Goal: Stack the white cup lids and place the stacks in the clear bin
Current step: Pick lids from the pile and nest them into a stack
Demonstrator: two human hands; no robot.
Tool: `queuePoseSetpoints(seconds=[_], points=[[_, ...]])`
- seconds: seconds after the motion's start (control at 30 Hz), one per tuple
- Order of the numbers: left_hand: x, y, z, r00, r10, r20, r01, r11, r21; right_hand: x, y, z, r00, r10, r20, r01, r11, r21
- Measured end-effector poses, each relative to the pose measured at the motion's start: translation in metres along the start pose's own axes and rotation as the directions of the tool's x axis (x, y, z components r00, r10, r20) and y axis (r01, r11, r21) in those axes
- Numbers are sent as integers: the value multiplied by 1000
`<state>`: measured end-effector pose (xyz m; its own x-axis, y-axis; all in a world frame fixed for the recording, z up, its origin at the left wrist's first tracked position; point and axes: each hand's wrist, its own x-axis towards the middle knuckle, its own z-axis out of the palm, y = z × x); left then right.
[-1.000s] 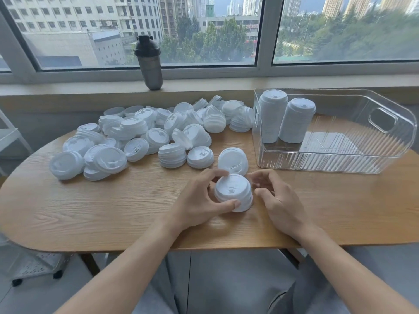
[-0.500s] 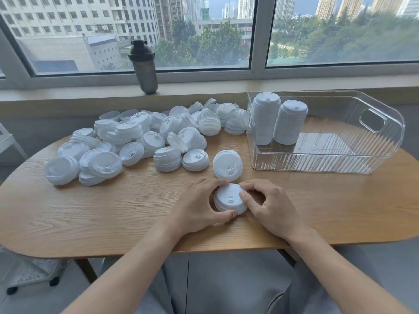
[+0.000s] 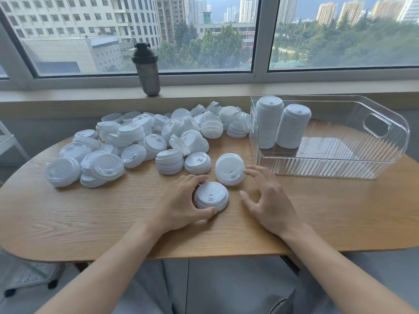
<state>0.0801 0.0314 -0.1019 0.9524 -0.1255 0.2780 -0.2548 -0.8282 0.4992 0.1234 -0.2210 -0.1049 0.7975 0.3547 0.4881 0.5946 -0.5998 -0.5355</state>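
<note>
A short stack of white cup lids [image 3: 211, 196] stands on the wooden table [image 3: 90, 214] near its front edge. My left hand [image 3: 181, 201] curls round its left side, thumb at the front. My right hand [image 3: 267, 200] hovers just to the right of the stack with fingers spread, its fingertips close to another tilted lid stack [image 3: 230, 169]. A big heap of loose white lids [image 3: 145, 139] covers the back left of the table. The clear bin [image 3: 340, 164] at the right holds two tall lid stacks [image 3: 281, 124] in its left corner.
A dark shaker bottle [image 3: 147, 69] stands on the window sill behind the heap. A white wire rack [image 3: 27, 275] is on the floor under the table's left end. My knees in grey trousers [image 3: 226, 286] are below the front edge.
My right hand has let go of the short stack and moved right and back towards the tilted stack. My left hand keeps its hold on the stack.
</note>
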Motion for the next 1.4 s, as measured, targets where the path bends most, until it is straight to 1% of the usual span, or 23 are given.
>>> queuePoseSetpoints(seconds=[0.1,0.3,0.47,0.67,0.73,0.9,1.03,1.1,1.2,1.27,1.4], points=[[0,-10,-6,999,-34,2,34,999,16,12,0,7,999,-19,41,23,997,-80],[-4,-10,-6,1000,-24,10,23,998,59,33,4,21,999,-5,50,10,994,-107],[-6,-8,-6,999,-35,-5,35,999,26,37,4,24,1000,16,18,-14,997,-78],[-8,-7,-7,994,-87,-72,82,994,-79,25,1,20,998,18,-65,-21,999,-49],[-8,-7,-8,989,-104,-100,94,990,-105,19,-1,16,997,26,-72,-28,999,-36],[-9,-6,-11,977,-153,-151,119,970,-213,7,-6,12,1000,25,14,-24,998,-54],[-8,-6,-11,975,-165,-149,120,956,-269,6,-7,12,993,37,115,-28,996,-84],[-6,-5,-10,978,-156,-138,113,954,-279,7,-5,13,990,37,138,-22,994,-107],[-2,-1,-6,982,-139,-131,94,950,-297,8,-8,14,990,36,138,-16,989,-144],[1,6,-1,985,-118,-122,75,946,-314,8,-11,12,989,57,135,-40,992,-123],[8,20,9,992,-83,-98,51,955,-291,8,-11,4,985,109,131,-116,992,46]])
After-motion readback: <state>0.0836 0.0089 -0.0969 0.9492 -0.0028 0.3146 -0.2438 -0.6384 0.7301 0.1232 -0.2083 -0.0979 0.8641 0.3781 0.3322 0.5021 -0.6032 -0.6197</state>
